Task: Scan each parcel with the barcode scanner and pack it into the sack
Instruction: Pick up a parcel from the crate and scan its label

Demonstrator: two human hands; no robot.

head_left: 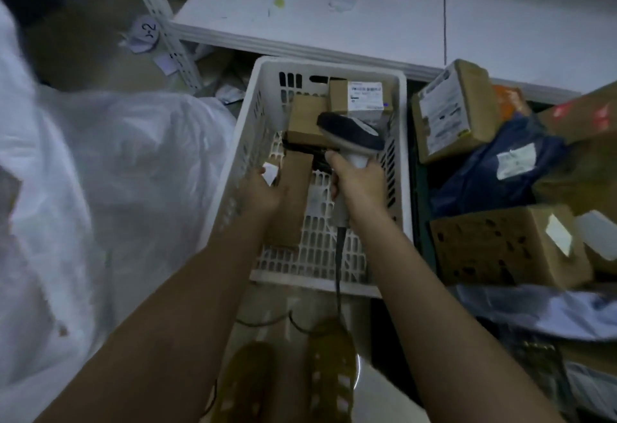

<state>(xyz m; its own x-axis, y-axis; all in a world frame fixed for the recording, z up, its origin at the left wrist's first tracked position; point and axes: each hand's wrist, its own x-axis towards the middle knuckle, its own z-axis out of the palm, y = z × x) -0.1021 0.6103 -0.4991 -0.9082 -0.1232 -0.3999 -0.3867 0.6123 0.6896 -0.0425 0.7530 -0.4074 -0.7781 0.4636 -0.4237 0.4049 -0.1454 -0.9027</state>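
Parcel (292,200) sitting in white crate (334,284), L side | L hand (263,190) grip curling on its top end | R hand (359,185) grip holding scanner (350,135) | looking light, stiff cardboard, prob. easiest gripping across narrow sides | sack (100,172) waiting left.

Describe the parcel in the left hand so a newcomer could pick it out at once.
Start at the white slotted plastic crate in the middle, between the big white sack and the heap of parcels on the right. Inside it, nearest the left wall, is a long narrow brown cardboard parcel gripped by the left hand. Unlike the squarer boxes at the far end, it carries a small white label at its top corner.
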